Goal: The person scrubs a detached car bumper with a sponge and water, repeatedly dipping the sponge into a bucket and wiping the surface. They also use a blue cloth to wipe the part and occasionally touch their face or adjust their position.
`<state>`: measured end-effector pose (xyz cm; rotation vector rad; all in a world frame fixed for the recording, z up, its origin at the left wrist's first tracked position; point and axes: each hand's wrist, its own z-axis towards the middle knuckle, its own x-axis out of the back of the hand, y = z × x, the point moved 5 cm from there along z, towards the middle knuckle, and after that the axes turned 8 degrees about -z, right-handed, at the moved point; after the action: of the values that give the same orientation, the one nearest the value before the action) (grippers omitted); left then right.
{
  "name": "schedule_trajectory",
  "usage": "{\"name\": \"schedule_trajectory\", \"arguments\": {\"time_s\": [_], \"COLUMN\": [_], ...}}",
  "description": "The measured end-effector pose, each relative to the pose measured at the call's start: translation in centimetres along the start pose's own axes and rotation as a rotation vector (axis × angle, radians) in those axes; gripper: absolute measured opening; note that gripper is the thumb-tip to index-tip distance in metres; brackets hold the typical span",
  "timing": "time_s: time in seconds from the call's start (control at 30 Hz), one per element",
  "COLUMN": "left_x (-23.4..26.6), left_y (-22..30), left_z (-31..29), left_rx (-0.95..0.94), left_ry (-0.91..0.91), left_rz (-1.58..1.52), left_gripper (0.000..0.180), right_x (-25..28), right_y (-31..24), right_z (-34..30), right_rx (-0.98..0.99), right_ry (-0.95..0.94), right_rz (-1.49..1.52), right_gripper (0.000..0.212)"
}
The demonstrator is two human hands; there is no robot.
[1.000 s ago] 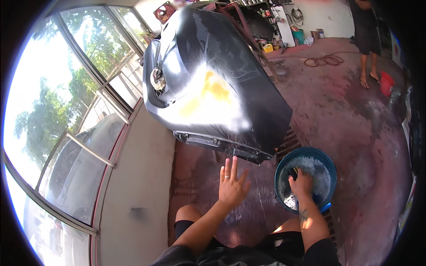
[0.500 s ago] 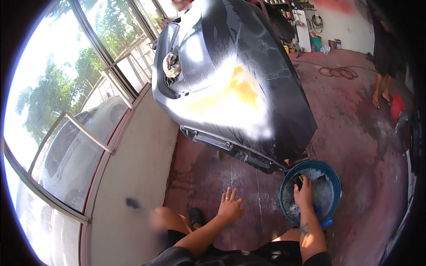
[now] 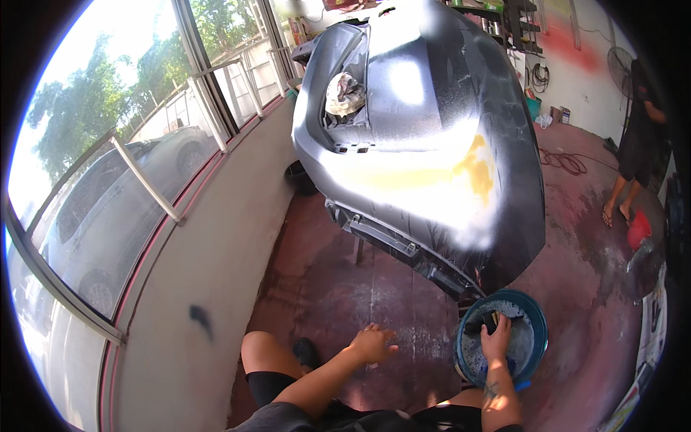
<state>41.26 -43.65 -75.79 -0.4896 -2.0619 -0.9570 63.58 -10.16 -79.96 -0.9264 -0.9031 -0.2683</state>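
My right hand (image 3: 495, 340) is over a teal bucket (image 3: 545, 335) of sudsy water, its fingers closed round a small dark block (image 3: 491, 321) with a tan edge. The exact kind of block is hard to make out. Clear of everything, my left hand (image 3: 372, 344) hovers above the floor near my knee, fingers stretched out and holding nothing. In front of me stands a large dark grey car bumper (image 3: 410, 129), raised off the floor. It carries a yellowish patch (image 3: 476, 169) and bright sun glare. A crumpled paper wad (image 3: 345, 95) sits in its left recess.
A low wall (image 3: 209, 252) with windows runs along the left. The bucket stands beside the bumper's lower right corner. At the far right are another person's legs (image 3: 622, 194), a red container (image 3: 638, 229) and a coiled hose (image 3: 565, 161). Shelves (image 3: 522, 29) stand at the back.
The view has shifted, so the bumper appears farther right and the bucket lower. My right hand stays at the bucket with the dark block; my left hand stays raised, its fingers now pointing more rightward.
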Motion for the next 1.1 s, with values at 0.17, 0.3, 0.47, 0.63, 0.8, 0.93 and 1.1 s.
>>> {"name": "schedule_trajectory", "arguments": {"time_s": [0.17,0.3,0.47,0.63,0.8,0.93,1.1], "left_x": [1.7,0.3,-3.5,-5.0,-2.0,-2.1,-4.4], "left_y": [4.8,2.2,8.7,19.5,22.6,22.4,27.9], "left_z": [1.8,2.1,6.0,6.6,6.0,4.0,1.9], "left_rx": [-0.196,-0.135,-0.448,-0.282,-0.661,-1.060,-1.134], "left_ry": [-0.039,-0.058,-0.451,-0.407,0.157,0.170,0.078], "left_rz": [-0.161,-0.423,-0.698,-1.133,-0.592,-0.149,0.299], "left_gripper": [0.067,0.067,0.058,0.059,0.050,0.076,0.096], "right_x": [0.6,0.0,4.0,8.5,8.1,7.0,5.4], "right_y": [6.7,5.3,2.7,-0.5,1.2,0.1,3.3], "right_z": [-0.6,-0.7,-2.7,-5.7,-8.0,-7.8,-8.1], "right_rx": [-0.242,-0.675,-0.656,-0.526,-0.555,-0.667,-0.629], "right_ry": [0.134,0.229,0.019,0.047,-0.028,-0.089,-0.058], "right_rz": [-0.037,0.183,0.643,0.223,0.532,0.834,0.827], "right_gripper": [0.057,0.070,0.079,0.075,0.074,0.070,0.045]}}
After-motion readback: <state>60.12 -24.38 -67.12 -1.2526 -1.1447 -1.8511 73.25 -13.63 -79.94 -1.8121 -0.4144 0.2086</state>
